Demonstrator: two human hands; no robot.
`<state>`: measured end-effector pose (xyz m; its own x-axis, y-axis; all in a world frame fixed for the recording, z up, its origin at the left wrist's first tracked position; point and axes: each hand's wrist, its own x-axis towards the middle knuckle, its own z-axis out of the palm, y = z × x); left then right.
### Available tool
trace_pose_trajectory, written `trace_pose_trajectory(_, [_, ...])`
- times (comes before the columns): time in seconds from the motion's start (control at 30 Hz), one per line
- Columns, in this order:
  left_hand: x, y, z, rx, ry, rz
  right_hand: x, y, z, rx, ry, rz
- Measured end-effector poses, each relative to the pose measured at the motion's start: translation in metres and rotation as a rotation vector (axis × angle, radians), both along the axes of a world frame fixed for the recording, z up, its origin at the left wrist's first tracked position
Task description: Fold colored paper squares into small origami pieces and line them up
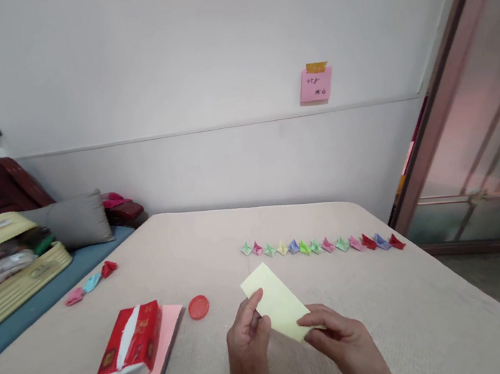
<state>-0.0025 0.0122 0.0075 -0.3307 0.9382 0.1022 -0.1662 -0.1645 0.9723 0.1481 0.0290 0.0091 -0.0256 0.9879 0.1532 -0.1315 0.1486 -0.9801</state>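
Observation:
A pale yellow-green rectangle of paper [278,304] is held up over the light bedspread, tilted, in both hands. My left hand [250,329] pinches its left edge between thumb and fingers. Thumb and fingers of my right hand [330,327] grip the lower right corner. Beyond the paper, a row of small folded paper pieces [304,247] in several colours stretches to the right. A round red lid [198,307] lies to the left of my left hand.
A red tissue pack [130,343] rests partly on pink paper sheets [169,336] at the left. Farther left are folded pink, blue and red pieces [91,282], a grey pillow [75,221] and an open yellow case [16,286]. A pink note [316,85] is taped to the wall.

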Motion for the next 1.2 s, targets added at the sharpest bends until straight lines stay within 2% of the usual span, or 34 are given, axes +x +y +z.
trace_pose_trajectory(0.23, [0.002,-0.001,0.001,0.020,0.071,0.012,-0.002,-0.003,0.003,-0.086,0.135,0.021])
trace_pose_trajectory(0.4, [0.002,-0.003,0.001,0.018,0.107,-0.016,0.001,-0.002,0.003,-0.086,0.054,0.086])
trace_pose_trajectory(0.53, [0.003,-0.004,0.000,0.033,0.125,-0.048,0.002,-0.001,0.000,-0.128,0.017,0.005])
trace_pose_trajectory(0.67, [0.006,-0.005,-0.003,0.026,0.021,-0.093,-0.002,-0.001,-0.005,-0.187,0.065,-0.054])
trace_pose_trajectory(0.93, [0.010,-0.003,-0.008,0.029,-0.019,-0.059,-0.010,0.001,-0.007,-0.211,0.152,-0.160])
trace_pose_trajectory(1.07, [0.008,-0.002,-0.014,0.017,-0.048,-0.089,-0.009,0.001,-0.004,-0.220,0.181,-0.096])
trace_pose_trajectory(1.2, [0.008,-0.001,-0.014,0.011,-0.133,-0.200,-0.002,0.002,-0.002,-0.300,0.194,0.084])
